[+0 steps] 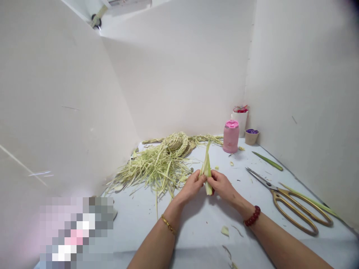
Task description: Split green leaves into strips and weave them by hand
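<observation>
A pale green leaf strip [207, 168] stands roughly upright between my hands, its narrow tip pointing away and its wider end below the fingers. My left hand [194, 184] pinches it from the left. From the right, my right hand [221, 184] grips the same strip with thumb and fingers. Something small and red shows under the right fingers, too little to name. Behind and left of my hands lies a loose heap of pale green strips [157, 168], with coiled braided pieces [179, 143] on its far side.
Large gold-handled scissors [291, 203] lie at the right, beside a green leaf piece [267, 161] and a long stalk [314, 201]. A pink bottle [231, 138], a white cup [240, 118] and a small brown cup [251, 138] stand near the back right corner. Walls enclose the table.
</observation>
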`<state>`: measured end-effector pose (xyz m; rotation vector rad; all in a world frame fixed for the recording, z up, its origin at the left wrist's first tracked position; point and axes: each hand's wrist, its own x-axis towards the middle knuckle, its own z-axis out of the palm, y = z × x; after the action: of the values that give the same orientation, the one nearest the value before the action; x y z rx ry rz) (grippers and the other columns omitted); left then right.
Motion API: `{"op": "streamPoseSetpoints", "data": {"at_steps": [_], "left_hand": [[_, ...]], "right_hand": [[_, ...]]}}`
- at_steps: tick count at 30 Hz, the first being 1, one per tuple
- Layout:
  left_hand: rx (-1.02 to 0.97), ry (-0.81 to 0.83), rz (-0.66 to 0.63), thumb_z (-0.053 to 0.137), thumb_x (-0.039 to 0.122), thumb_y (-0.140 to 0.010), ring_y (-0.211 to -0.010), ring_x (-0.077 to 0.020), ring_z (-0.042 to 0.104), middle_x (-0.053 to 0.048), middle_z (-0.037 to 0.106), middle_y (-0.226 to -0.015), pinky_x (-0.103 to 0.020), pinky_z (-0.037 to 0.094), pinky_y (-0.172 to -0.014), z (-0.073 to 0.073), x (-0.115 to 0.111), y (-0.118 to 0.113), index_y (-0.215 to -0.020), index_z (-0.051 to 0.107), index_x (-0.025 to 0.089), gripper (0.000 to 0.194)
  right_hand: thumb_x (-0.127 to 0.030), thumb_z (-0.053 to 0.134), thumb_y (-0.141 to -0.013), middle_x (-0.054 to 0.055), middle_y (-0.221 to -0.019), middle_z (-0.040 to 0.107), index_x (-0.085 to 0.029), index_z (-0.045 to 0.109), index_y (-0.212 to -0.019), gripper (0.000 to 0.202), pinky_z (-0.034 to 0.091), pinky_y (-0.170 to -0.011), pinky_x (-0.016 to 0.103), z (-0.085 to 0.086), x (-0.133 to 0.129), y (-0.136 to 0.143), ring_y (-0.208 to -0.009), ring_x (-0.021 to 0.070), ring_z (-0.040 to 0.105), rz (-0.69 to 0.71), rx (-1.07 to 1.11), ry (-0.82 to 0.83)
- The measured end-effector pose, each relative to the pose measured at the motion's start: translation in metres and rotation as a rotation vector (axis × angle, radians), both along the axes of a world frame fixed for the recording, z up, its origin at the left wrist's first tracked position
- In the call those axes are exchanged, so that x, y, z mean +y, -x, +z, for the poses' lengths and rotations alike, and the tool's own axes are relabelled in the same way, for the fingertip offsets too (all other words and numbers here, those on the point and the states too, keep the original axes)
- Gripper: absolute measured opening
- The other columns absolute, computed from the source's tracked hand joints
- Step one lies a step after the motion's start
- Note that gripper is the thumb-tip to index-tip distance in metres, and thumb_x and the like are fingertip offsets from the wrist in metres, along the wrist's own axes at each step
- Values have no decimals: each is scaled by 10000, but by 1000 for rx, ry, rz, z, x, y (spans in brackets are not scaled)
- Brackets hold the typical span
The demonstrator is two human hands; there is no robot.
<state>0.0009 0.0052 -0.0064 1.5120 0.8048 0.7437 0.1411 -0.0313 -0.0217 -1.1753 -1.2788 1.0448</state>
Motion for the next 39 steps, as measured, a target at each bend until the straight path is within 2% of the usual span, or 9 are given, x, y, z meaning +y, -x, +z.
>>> {"op": "streamPoseSetpoints", "data": {"at_steps": [5,7,11,14,19,25,29,32,39], "left_hand": [[-63,115,-112,619,548,-770,-510,-66,212,87,270,-582,-210,171,-498,6,0,6,-834,476,183,397],[-48,97,-88,619,533,-777,-514,-65,230,79,305,-598,-206,186,-498,6,0,7,-859,491,183,382],[-3,-117,9,664,449,-764,-643,-92,421,18,494,-729,-211,332,-606,2,2,3,-834,527,172,316],[1,-182,57,677,387,-749,-693,-119,468,2,526,-735,-233,368,-660,-2,5,1,-781,542,165,262],[17,-103,101,687,334,-708,-637,-113,463,-4,548,-695,-231,356,-609,-3,5,0,-742,583,146,218],[41,-44,114,686,312,-679,-579,-99,441,3,524,-637,-226,336,-558,0,1,-3,-683,561,147,207],[83,-64,123,670,273,-672,-571,-91,433,12,509,-630,-220,332,-554,-9,6,-4,-679,537,153,180],[92,-46,75,649,262,-683,-584,-98,455,-6,540,-657,-226,340,-566,-13,8,-4,-715,560,144,151],[144,-8,12,643,282,-676,-527,-78,364,23,488,-595,-226,273,-519,-2,-1,-4,-703,585,142,153]], "right_hand": [[-322,540,-764,-27,-592,572,-180,567,-791,147,451,-431,241,0,0,3,-479,118,511,58,141,47],[-322,543,-750,-32,-586,561,-175,573,-806,161,455,-430,242,-2,1,3,-477,118,513,20,156,58],[-279,528,-710,-38,-611,555,-171,574,-838,173,462,-417,242,-5,6,3,-468,113,516,-45,158,68],[-266,547,-676,-45,-628,542,-176,576,-824,176,451,-398,228,-4,7,1,-481,108,509,-73,145,71],[-265,611,-651,-7,-694,610,-166,617,-773,157,456,-463,214,3,3,-2,-584,117,540,-45,191,58],[-218,606,-609,-7,-683,635,-172,631,-770,170,445,-449,229,2,6,-4,-557,127,548,-74,189,94],[-219,596,-604,-30,-585,585,-178,590,-700,104,443,-421,248,-7,11,-3,-469,123,527,-144,119,97],[-231,580,-607,-40,-537,558,-187,558,-662,74,435,-409,258,-11,13,-3,-423,120,506,-198,121,109],[-224,598,-593,-10,-608,604,-180,567,-661,87,476,-473,261,-6,17,-19,-521,135,552,-332,235,95]]}}
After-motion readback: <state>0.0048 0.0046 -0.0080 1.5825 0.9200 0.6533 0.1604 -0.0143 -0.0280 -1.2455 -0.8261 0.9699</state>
